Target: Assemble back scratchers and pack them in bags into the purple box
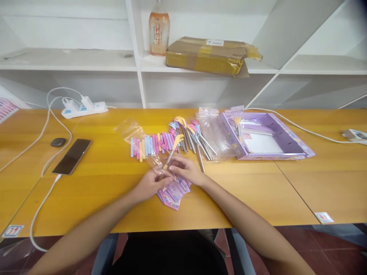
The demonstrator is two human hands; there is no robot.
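Note:
A back scratcher with a yellow hand-shaped head [178, 140] and a metal rod stands tilted between my hands. My right hand [187, 170] is closed, its fingertips at the lower end of that rod. My left hand [153, 184] is closed on a clear plastic bag [155, 160], close beside the scratcher's bottom end. Below my fingers lie several purple and pink printed cards [172, 198], partly covered by my hands. Just beyond are coloured handle sleeves [150, 145] in a row. To their right is a pile of metal scratcher rods [200, 145] with coloured hand-shaped heads.
A purple open box [275, 156] stands to the right, with clear bags [213, 130] beside it. On the left lie a phone [72, 156] on a cable, a black mouse-like object [58, 142] and a power strip [84, 109]. A taped carton [206, 55] and a bottle [159, 34] stand on the shelf.

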